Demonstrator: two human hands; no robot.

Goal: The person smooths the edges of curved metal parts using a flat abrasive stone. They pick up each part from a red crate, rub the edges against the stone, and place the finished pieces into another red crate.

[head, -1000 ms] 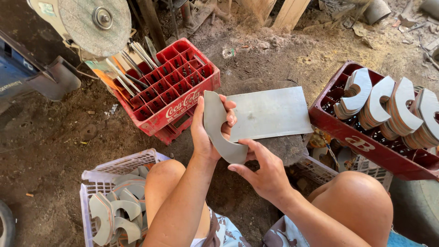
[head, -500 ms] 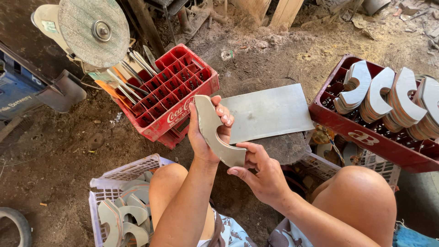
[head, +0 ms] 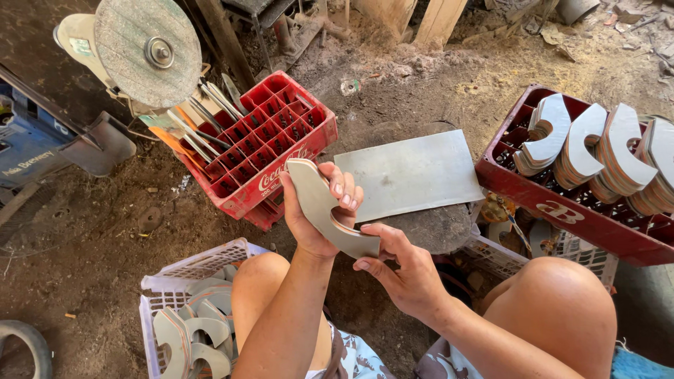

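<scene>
Curved grey blank (head: 319,207), flat and hook-shaped, held upright-tilted over the lap, just in front of the grey metal sheet (head: 411,174). Left hand (head: 316,217) wrapped around the blank's mid-section, fingers curled over the inner edge, thumb behind; closed firmly on it. Right hand (head: 404,270) pinching the lower end, thumb and forefinger on the tip, remaining fingers loosely bent below. Judged: inspection or handling of the edge in hand; best done with the left grip kept at the waist of the curve so the piece cannot pivot, right fingertips kept on the flat faces rather than along the cut edge, which looks thin and possibly sharp. Turning the piece slowly between both hands should expose both faces without loosening the hold. Outward from the sheet: sheet lying flat on a round stone-like block (head: 432,228), nothing on it. Left of the sheet, red divided crate (head: 270,151), tilted, most cells empty, far-left cells carrying long metal tools or blades standing at a slant. Beyond that crate, grinder disc (head: 147,49) on a stand. Right of the sheet, second red crate (head: 562,210) packed with stacks of like curved blanks standing on edge. Near side of the sheet, below the left forearm, white lattice basket (head: 175,274) holding several more curved blanks lying flat and overlapping. Another pale basket (head: 505,256) partly hidden behind the right knee; contents not clear. Ground: bare dirt with debris.
</scene>
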